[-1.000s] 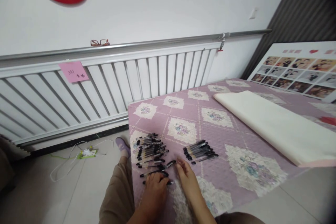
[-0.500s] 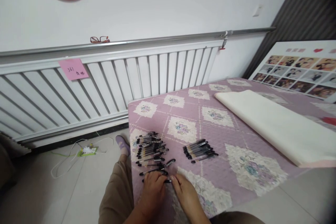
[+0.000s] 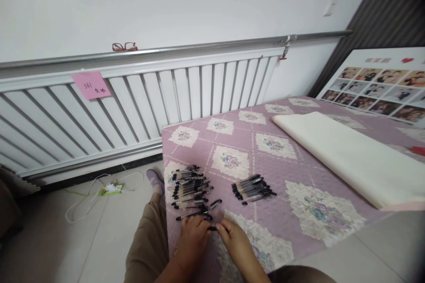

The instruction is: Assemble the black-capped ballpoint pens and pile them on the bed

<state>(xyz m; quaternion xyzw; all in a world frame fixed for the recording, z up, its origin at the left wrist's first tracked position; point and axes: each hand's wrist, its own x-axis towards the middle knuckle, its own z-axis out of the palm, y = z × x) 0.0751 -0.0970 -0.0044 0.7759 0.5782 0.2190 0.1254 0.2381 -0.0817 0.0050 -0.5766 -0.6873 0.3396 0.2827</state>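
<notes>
My left hand is closed around a dark pen low over the near left part of the table. The thumb and fingers of my right hand pinch the right end of that same pen. Just beyond my left hand lies a single pen, and past it a loose pile of black-capped pens with clear barrels. A small black cap-like piece rests at the pile's near right. Further right is a neater group of pens lying side by side.
A purple flowered cloth covers the table. On its right lies a folded cream sheet, with a photo board behind. A white radiator runs along the wall. A power strip with cables is on the floor at left.
Both hands stay on the same pen, with my right fingers shifted slightly. The pen piles look unchanged. The view has tilted a little.
</notes>
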